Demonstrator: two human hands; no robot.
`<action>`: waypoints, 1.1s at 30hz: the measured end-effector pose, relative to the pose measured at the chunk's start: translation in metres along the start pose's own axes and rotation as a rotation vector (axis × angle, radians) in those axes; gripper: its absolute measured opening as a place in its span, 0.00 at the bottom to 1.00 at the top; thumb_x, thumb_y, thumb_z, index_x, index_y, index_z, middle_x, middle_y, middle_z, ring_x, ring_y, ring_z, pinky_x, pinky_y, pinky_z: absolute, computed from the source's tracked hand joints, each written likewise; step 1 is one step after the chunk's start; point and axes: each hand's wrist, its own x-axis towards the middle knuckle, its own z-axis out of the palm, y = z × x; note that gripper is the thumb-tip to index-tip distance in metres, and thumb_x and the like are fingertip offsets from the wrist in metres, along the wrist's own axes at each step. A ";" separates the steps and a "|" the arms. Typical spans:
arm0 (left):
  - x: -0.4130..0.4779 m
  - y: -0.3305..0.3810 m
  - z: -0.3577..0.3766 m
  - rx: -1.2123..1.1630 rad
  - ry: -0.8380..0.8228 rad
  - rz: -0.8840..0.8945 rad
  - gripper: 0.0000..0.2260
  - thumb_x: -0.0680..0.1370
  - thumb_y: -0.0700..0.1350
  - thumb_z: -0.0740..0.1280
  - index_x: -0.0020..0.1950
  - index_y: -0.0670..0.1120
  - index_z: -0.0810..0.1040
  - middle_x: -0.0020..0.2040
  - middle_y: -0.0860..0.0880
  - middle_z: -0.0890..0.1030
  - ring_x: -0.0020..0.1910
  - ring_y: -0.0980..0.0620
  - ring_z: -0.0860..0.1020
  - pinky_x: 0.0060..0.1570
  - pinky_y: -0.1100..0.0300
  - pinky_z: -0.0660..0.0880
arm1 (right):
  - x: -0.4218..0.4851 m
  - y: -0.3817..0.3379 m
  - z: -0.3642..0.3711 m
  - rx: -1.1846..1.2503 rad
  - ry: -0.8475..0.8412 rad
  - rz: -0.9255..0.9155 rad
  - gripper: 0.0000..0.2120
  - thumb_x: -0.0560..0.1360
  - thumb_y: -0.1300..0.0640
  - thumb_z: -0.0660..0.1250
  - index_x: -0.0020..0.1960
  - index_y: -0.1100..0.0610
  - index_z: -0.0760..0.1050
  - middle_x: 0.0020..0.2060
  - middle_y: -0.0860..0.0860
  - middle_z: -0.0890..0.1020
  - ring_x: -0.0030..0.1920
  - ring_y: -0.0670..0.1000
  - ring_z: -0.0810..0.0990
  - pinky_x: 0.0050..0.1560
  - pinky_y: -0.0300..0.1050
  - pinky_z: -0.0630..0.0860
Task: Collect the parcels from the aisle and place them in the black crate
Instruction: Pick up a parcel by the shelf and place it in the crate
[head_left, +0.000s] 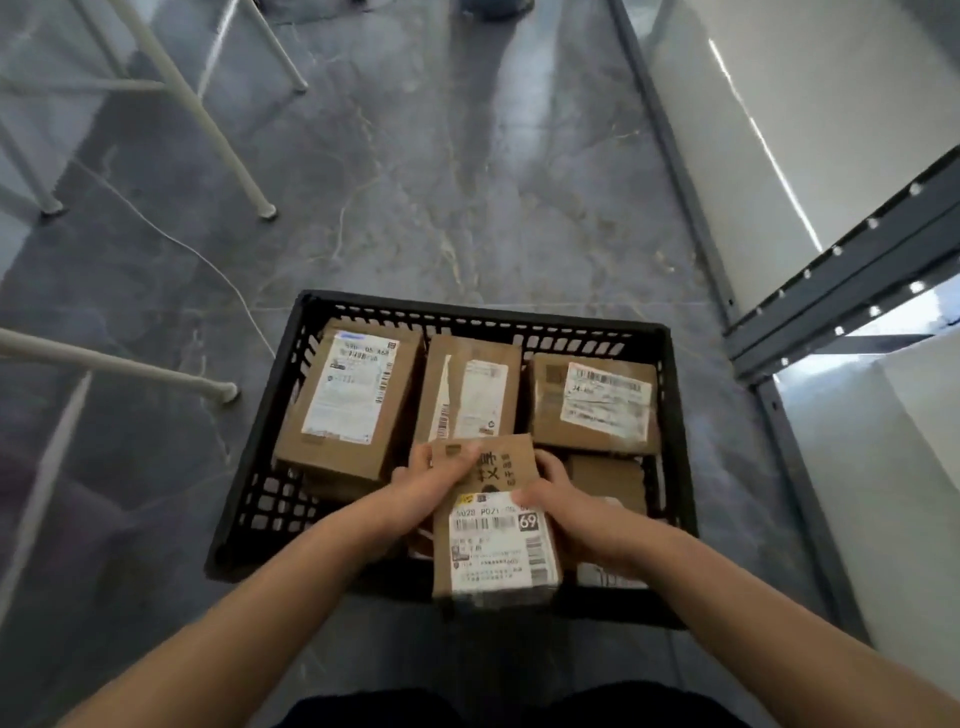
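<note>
Over marble floor (415, 182), both hands (431, 486) grip a parcel (493, 519).

grey marbled floor (415, 182), black crate (249, 467) on it, white cable (171, 234), chair legs (208, 119)

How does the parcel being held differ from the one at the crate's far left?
The held parcel is gripped by the left hand and right hand over the black crate; the far-left parcel lies inside it. The held parcel's label covers only its near half, the far-left parcel's most of its top. Both are brown cardboard.
</note>
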 end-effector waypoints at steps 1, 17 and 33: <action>0.009 -0.004 -0.001 -0.048 -0.033 0.007 0.36 0.62 0.74 0.67 0.62 0.54 0.70 0.60 0.45 0.78 0.58 0.46 0.76 0.63 0.46 0.70 | 0.011 0.006 -0.003 0.024 -0.029 0.009 0.35 0.70 0.44 0.66 0.70 0.41 0.51 0.56 0.52 0.78 0.56 0.56 0.79 0.59 0.58 0.76; 0.018 0.017 0.019 -0.424 0.246 0.068 0.18 0.79 0.38 0.61 0.31 0.44 0.60 0.36 0.46 0.68 0.66 0.41 0.71 0.29 0.77 0.68 | 0.032 0.033 0.009 0.220 0.046 -0.275 0.36 0.57 0.48 0.76 0.60 0.39 0.62 0.48 0.44 0.83 0.46 0.42 0.83 0.44 0.37 0.78; -0.022 0.001 0.028 -0.606 0.104 0.340 0.46 0.46 0.54 0.65 0.61 0.34 0.70 0.58 0.35 0.72 0.49 0.39 0.73 0.51 0.49 0.72 | 0.013 0.039 0.017 0.379 0.000 -0.412 0.32 0.58 0.47 0.68 0.61 0.39 0.65 0.57 0.53 0.78 0.51 0.52 0.83 0.47 0.46 0.80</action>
